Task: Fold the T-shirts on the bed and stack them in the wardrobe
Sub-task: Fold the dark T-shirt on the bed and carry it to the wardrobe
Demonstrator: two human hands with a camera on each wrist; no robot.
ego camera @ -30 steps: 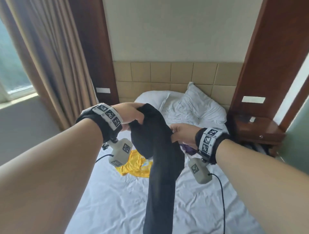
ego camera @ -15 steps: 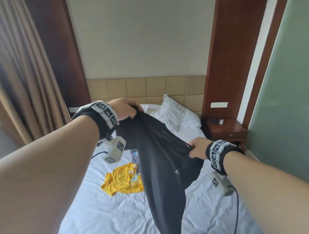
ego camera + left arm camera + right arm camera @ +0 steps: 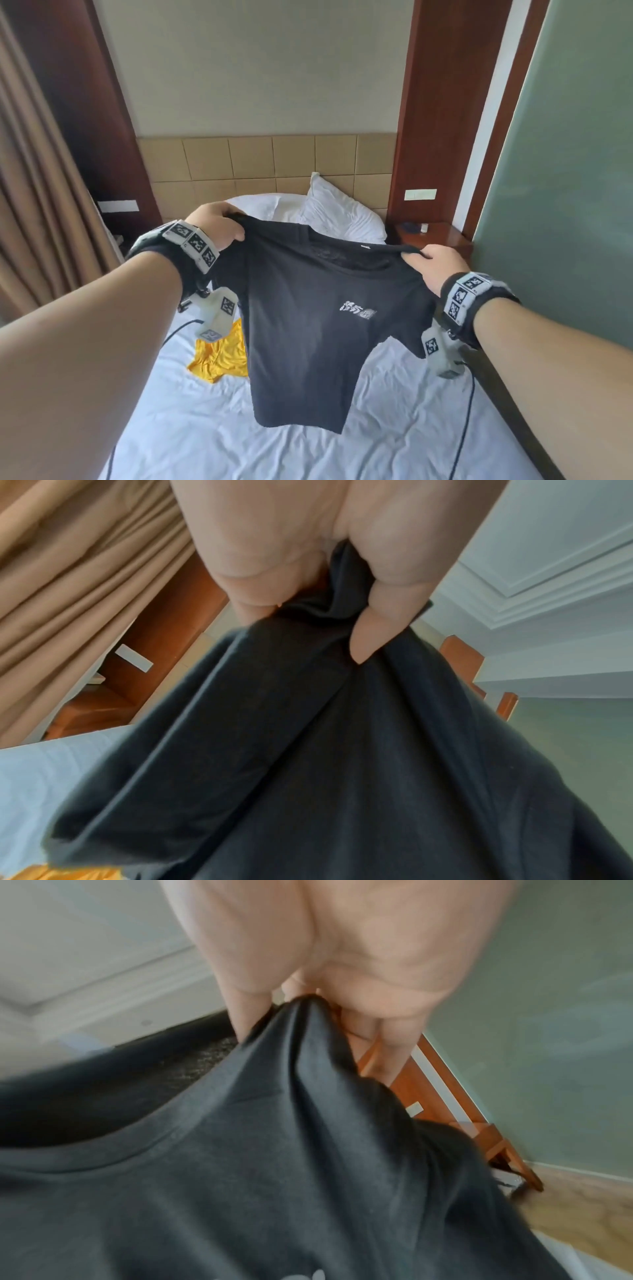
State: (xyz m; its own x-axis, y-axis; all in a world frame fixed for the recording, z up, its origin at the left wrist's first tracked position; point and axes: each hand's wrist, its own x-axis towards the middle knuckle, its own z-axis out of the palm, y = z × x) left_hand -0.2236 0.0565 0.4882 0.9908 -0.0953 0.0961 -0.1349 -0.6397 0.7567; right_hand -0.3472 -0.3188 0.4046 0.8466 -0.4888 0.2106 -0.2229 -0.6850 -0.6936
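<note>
Up over the bed [image 3: 394, 428] I've got the black T-shirt [image 3: 308, 325] spread out flat, front facing me, small white print on the chest, hem dangling clear of the sheet. My left hand [image 3: 215, 222] and right hand [image 3: 435, 265] each pinch a shoulder. Yellow T-shirt [image 3: 222, 356] lies crumpled on the sheet behind it.

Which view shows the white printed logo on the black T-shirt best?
The head view: the white printed logo sits whole on the chest of the black cotton T-shirt, held spread above the bed. The right wrist view catches only white scraps of it at the bottom edge. The left wrist view shows plain dark fabric, no logo.
</note>
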